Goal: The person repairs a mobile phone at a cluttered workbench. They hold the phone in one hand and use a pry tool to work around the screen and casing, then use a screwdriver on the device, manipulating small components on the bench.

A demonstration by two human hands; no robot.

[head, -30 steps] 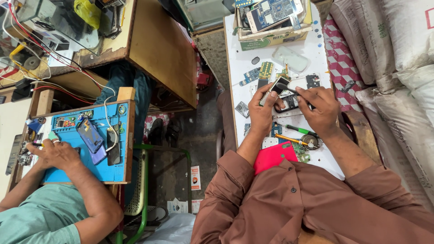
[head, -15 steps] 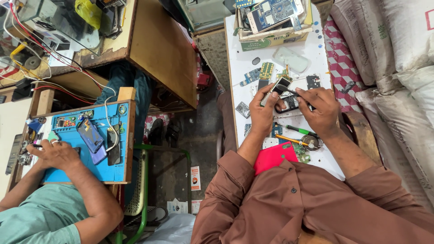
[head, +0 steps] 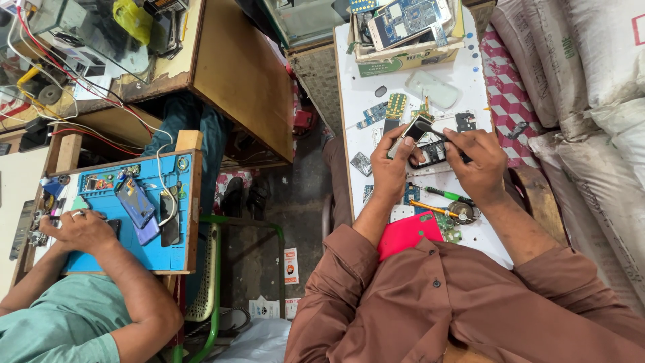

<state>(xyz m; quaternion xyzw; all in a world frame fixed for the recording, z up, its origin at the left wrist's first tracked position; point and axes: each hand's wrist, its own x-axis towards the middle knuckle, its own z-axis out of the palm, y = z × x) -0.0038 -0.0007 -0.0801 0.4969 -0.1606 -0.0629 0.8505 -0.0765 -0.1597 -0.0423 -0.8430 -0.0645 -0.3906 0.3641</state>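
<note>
Right of centre in the frame: left hand closed around a small dark phone body, thumb and fingers also pinching a thin black rectangular piece lifted at an angle above it. Right hand closed on a slim dark tool, tip pressed to the phone body's upper edge. All of it just above a white, scuffed worktop running down the frame's right half.

Scattered around the hands: green and blue circuit boards, a clear rounded plastic cover, a green-handled screwdriver, an orange-handled one beside a round metal tin, and a flat pink-red case at the lower edge. Cardboard box of flat phone parts at the top.

Lower left of the frame: another person's hand resting on a blue rubbery mat framed in wood, with 2 dark phones lying flat on it.
</note>
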